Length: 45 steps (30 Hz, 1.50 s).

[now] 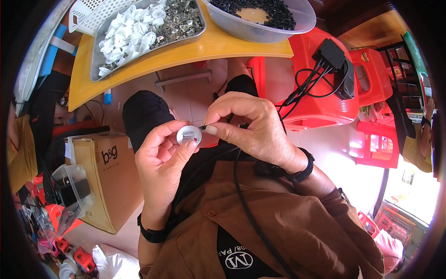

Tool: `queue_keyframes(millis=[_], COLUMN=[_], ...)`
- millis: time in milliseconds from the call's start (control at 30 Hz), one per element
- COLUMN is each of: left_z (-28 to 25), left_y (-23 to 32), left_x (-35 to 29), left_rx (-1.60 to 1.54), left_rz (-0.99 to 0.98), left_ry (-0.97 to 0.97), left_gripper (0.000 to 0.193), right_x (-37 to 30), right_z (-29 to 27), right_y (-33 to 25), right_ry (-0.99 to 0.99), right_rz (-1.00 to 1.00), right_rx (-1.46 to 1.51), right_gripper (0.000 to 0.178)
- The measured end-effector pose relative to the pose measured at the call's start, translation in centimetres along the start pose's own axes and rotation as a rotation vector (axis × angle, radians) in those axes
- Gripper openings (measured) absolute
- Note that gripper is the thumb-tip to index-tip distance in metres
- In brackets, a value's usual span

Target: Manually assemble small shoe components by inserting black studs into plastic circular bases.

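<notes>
My left hand (pixel 162 156) grips a round white plastic piece (pixel 182 135) between thumb and fingers. A rectangular slot and a small red spot show on its face. Close to its right edge, my right hand (pixel 241 122) pinches a tiny black part (pixel 203 127) between thumb and forefinger. Whether the black part touches the white piece, I cannot tell. Both hands are above my lap, short of the table. On the table (pixel 223 49), a metal tray (pixel 139 56) holds many white plastic pieces (pixel 132 30) beside small metallic parts (pixel 179 21).
A clear tub (pixel 260 33) of small black parts stands on the table's right side. Red stools (pixel 320 107) are at right, one bearing a black box (pixel 330 55) with cables. A cardboard box (pixel 116 186) stands left. A black cable (pixel 246 209) crosses my front.
</notes>
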<state>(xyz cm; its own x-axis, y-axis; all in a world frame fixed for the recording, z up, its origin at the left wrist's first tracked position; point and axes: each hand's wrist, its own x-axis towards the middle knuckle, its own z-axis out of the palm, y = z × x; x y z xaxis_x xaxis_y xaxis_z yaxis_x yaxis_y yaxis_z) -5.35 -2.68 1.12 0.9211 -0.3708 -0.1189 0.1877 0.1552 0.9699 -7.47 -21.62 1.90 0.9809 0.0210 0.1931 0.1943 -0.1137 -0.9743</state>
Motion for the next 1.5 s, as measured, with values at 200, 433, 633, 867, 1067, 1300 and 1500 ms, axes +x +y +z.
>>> queue_keyframes(millis=[200,433,633,867,1067,1300,1500], left_z=[0.2,0.3,0.3,0.4,0.3,0.1,0.2], left_y=[0.1,0.1,0.2,0.3,0.5,0.2,0.4], left_x=[0.0,0.0,0.0,-0.1,0.0,0.1,0.1], left_rx=[0.023,0.052,0.069,0.047,0.04,0.056,0.132], left_rz=[0.016,0.071,0.08,0.061,0.014,0.036,0.088], left_ry=[0.012,0.07,0.014,-0.005,0.01,0.012,0.012], left_gripper=[0.03,0.028,0.025,0.029,0.032,0.031,0.028], right_x=[0.2,0.1,-0.1,0.0,0.1,0.3,0.5], right_z=[0.3,0.6,1.1,1.2,0.9,0.9,0.6], right_y=[-0.3,-0.7,-0.4,-0.1,-0.4,-0.4,-0.3], right_ry=[0.003,0.053,0.045,0.063,0.046,0.033,0.004], right_rz=[-0.007,-0.137,-0.204,-0.201,-0.176,-0.144,-0.137], right_rx=[-0.051,-0.209,-0.232,-0.321,-0.338,-0.337,-0.346], right_gripper=[0.007,0.012,0.014,0.015,0.015,0.013,0.012])
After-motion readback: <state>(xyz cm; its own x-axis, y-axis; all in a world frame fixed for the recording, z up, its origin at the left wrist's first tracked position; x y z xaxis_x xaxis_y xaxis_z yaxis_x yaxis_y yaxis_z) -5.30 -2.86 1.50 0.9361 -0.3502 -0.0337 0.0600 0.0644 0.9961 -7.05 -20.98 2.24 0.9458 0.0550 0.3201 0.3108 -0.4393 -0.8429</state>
